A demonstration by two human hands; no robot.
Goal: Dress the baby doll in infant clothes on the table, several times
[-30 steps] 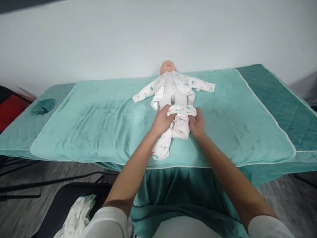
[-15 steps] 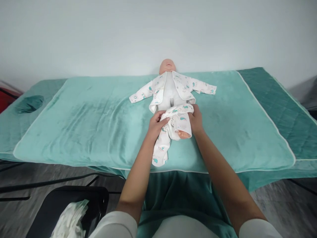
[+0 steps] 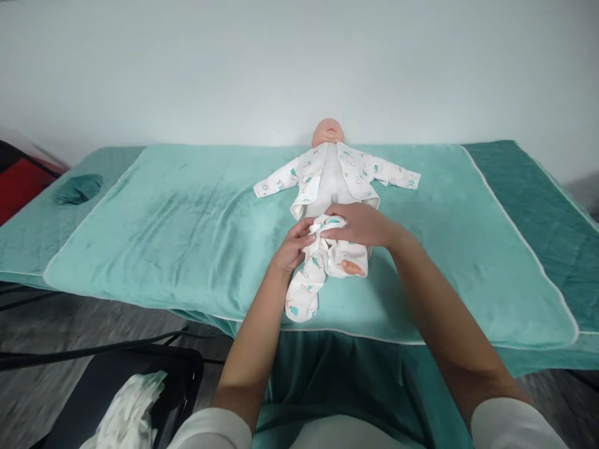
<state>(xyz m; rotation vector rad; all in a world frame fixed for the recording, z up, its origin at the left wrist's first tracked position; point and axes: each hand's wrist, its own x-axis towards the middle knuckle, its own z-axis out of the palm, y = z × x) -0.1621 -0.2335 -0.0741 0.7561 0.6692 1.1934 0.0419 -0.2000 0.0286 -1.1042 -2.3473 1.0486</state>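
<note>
A baby doll point(image 3: 328, 132) lies on its back, its head toward the wall. It wears an open white printed jacket point(image 3: 358, 171) with both sleeves spread. Matching printed baby pants point(image 3: 306, 287) are on its legs, bunched at the top; one pant leg hangs long toward me, and a bare foot point(image 3: 352, 268) shows at the other cuff. My left hand point(image 3: 294, 246) pinches the waist of the pants on its left side. My right hand point(image 3: 358, 224) reaches across the doll's front, its fingers closed on the same bunched waistband from above.
The doll rests on a light green velvet pad point(image 3: 187, 249) over a darker green bed point(image 3: 528, 206) against a white wall. A face hole point(image 3: 77, 189) is at the left. A black chair point(image 3: 173, 386) at lower left holds white cloth items point(image 3: 128, 411).
My right hand has moved left, from the right side of the pants to the middle of the waistband. My left hand stays on the waist. The view has shifted slightly.
</note>
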